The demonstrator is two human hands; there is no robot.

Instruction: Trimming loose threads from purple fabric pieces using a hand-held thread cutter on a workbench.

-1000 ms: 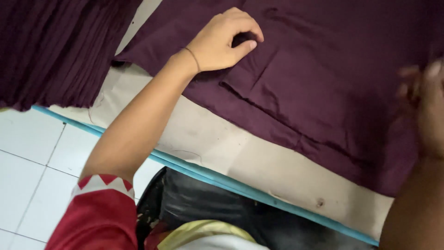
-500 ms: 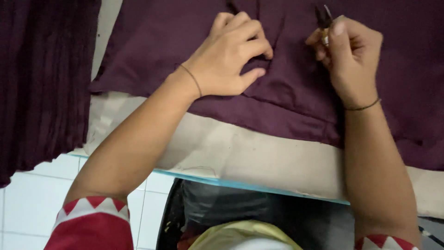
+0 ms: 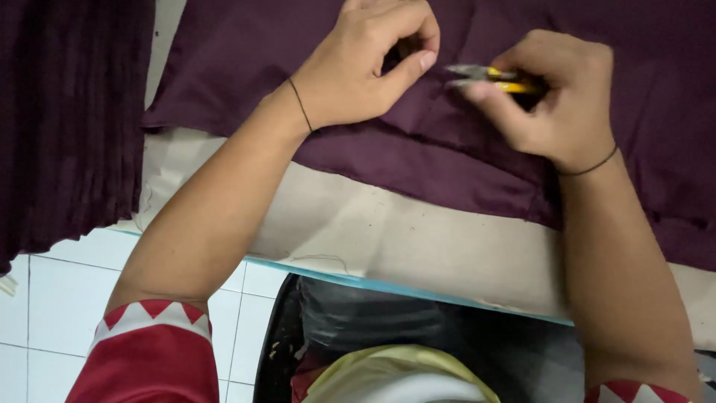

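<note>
Beige, smooth surface (image 3: 388, 239), blue-edged, nearest. On it, dark purple woven fabric (image 3: 462, 157), flat, folded hem. Left hand (image 3: 365, 63) pinches fabric. Right hand (image 3: 556, 101) grips small yellow-handled metal snips (image 3: 485, 77), long axis horizontal, tips pointing left toward left thumb.

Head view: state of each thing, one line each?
Left hand: pinching a fold of the purple fabric.
Right hand: closed on the yellow-handled snips.
Yellow-handled snips: held, tips toward the left hand, blurred.
Purple fabric: spread flat on the table.
Table: partly bare.
Hanging purple cloth: draped, pleated.
</note>
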